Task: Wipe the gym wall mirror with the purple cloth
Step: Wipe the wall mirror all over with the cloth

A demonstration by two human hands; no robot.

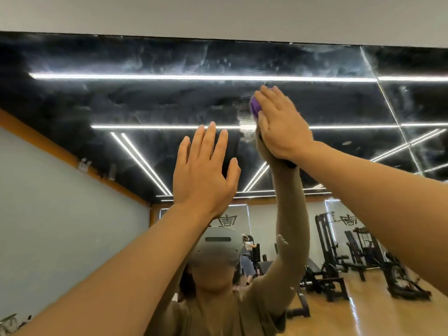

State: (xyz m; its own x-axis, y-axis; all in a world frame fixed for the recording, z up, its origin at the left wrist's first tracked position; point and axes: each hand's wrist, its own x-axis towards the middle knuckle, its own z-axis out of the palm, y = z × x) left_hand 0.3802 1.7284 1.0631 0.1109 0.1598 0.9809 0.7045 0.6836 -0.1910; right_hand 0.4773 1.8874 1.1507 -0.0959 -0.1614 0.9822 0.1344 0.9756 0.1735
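My right hand (281, 124) presses the purple cloth (255, 107) flat against the mirror (145, 105), high up near its top edge. The fingers lie straight and close together over the cloth rather than curling round it, so this grip is a flat-palm press, not a pinch. Only a small bunched lobe of the cloth shows, peeking out on the left side of the fingers; it is a bright violet, soft-looking and folded, and the rest of it is hidden under my palm. Its reflection meets it directly at the glass, so I read it as touching the surface.

My left hand (203, 170) is raised lower and to the left of the right one, fingers spread and straight, holding nothing. I cannot tell whether its fingertips touch the glass or hover just in front of it.

Around the cloth the mirror is hazy, with pale swirled smears and streaks running across its upper band, thickest along the top. A seam (385, 98) between mirror panels runs diagonally at the right. The glass reflects a dark ceiling with long white light strips (194, 77), a pale wall with an orange trim, a wooden floor and black weight machines (358, 253) at the lower right. Above the mirror sits a plain grey wall band (218, 15)
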